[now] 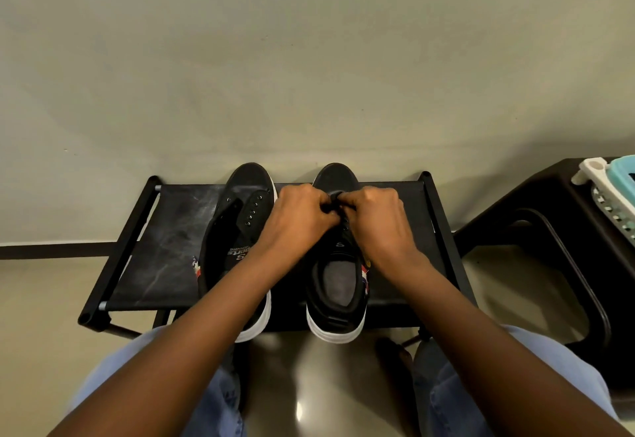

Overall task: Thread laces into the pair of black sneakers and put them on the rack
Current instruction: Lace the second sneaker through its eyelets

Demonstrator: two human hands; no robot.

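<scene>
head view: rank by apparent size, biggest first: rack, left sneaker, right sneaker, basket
1. rack
2-3. left sneaker and right sneaker: look alike, arms cover parts of both, no ranking
4. basket, cut by the frame edge

Plain greenish-grey wall beyond the fingers, dark skirting strip, glossy pale floor, black stool off right, pastel basket atop.
</scene>
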